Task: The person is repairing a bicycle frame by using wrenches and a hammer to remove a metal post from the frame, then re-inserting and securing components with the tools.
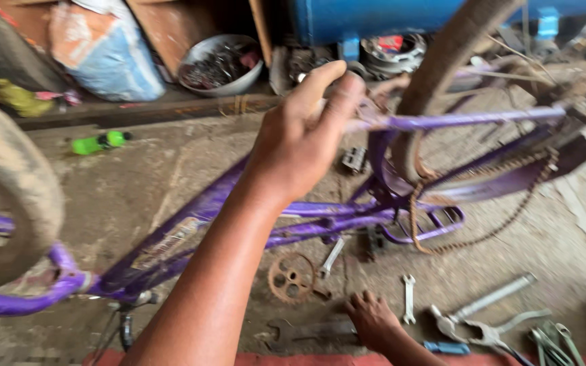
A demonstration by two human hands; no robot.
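Left hand (306, 132) grips the purple bicycle frame (252, 224); right hand (373, 318) rests open-fingered on floor tools beside a small spanner (409, 298)

A bicycle repair workshop, set on a bare, stained concrete floor (137, 183). An upturned purple bicycle frame (191, 224) with a loose, rusty chain (510, 217) fills the scene, while wrenches (409, 298), pliers (483, 329) and a rusted chainring (291, 276) lie scattered on the ground. A metal bowl of small parts (222, 64) sits along the back edge.
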